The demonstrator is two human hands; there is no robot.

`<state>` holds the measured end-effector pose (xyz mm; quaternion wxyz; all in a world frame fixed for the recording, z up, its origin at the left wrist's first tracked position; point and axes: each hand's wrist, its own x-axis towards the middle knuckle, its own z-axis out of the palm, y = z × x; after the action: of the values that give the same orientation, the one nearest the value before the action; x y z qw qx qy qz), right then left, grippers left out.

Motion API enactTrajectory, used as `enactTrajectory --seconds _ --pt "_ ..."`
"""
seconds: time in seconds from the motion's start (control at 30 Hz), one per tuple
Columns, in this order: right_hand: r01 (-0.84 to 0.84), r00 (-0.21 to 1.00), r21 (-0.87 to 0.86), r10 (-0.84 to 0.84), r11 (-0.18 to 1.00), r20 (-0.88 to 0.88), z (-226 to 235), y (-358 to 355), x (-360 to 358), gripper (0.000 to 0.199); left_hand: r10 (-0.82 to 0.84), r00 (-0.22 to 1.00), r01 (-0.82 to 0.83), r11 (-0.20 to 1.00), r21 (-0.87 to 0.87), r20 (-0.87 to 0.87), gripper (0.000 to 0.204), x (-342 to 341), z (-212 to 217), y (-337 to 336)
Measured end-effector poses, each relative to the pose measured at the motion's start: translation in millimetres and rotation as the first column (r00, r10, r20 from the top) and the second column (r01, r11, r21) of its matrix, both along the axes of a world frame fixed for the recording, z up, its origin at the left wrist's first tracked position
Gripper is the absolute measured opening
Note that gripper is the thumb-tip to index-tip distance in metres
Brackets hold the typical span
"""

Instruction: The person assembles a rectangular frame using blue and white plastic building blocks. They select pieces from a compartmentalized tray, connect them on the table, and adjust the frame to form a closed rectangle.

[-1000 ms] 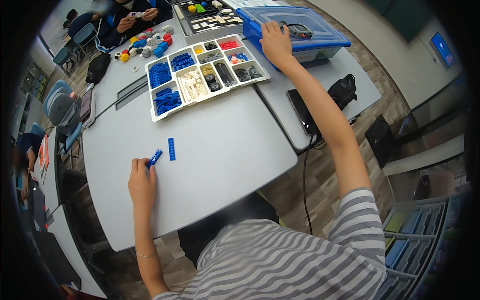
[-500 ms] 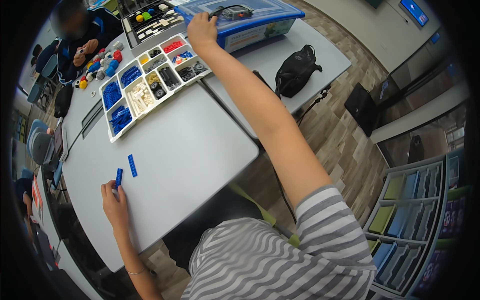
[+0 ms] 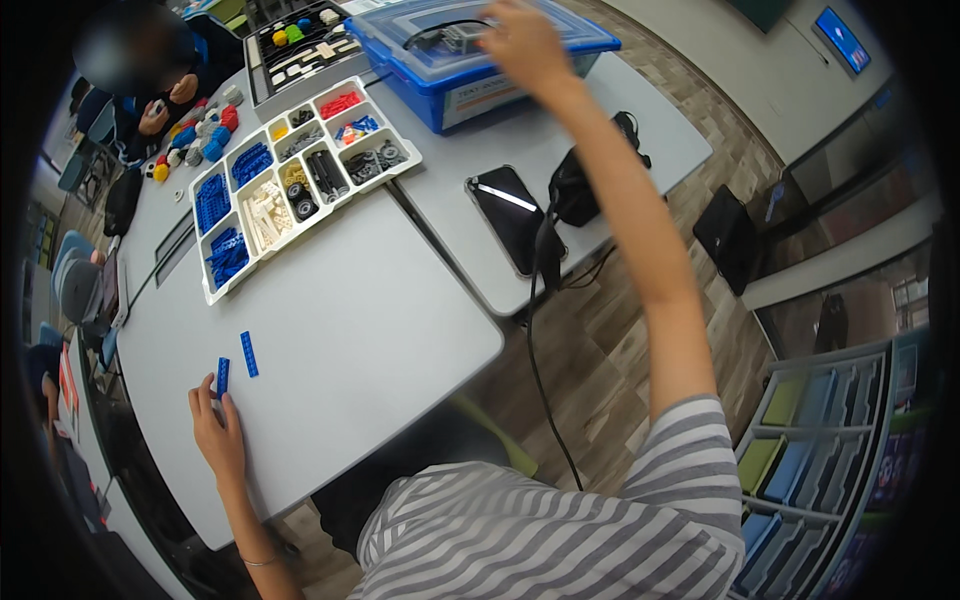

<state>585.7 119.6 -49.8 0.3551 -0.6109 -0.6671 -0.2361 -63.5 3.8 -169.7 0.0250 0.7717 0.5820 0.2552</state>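
Near the left part of the grey table, my left hand (image 3: 216,430) grips a short blue studded building brick (image 3: 222,376) between thumb and fingers. A second, similar blue brick (image 3: 249,354) lies flat just beyond it, to the right. My right hand (image 3: 528,48) reaches over the lid of a blue storage bin (image 3: 400,90), at the right end of a grey device (image 3: 460,40). A black cable (image 3: 432,32) arcs across the lid toward my right fingers. Those fingers are curled and slightly blurred; what they hold is unclear.
A white sorting tray (image 3: 300,228) holds blue, white, red and grey parts in compartments. Behind it stands a black parts case (image 3: 300,62). A dark tablet (image 3: 505,215) and black bag (image 3: 578,190) lie right. Another person (image 3: 150,60) handles pieces beside a colourful pile (image 3: 205,135).
My right hand has moved right across the bin's lid, from the device's left end to its right end. The tablet has come into sight. My left hand still holds its brick.
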Motion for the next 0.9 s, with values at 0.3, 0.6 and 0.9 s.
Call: enactTrajectory --seconds 0.3,0.6,0.9 --pt "0.174 0.985 -0.315 -0.169 0.933 0.043 -21 -40 133 0.043 0.017 0.999 -0.019 0.998 -0.063 -0.046 0.026 2 4 5" --pt "0.216 0.95 -0.334 -0.119 0.917 0.287 6 -87 86 0.04 0.044 0.998 -0.045 0.998 -0.036 -0.039 0.025 0 -4 0" --pt "0.078 0.915 -0.213 0.015 0.974 0.403 27 -74 64 0.037 0.016 0.999 -0.017 0.999 -0.029 -0.043 0.026 -6 -6 -1"
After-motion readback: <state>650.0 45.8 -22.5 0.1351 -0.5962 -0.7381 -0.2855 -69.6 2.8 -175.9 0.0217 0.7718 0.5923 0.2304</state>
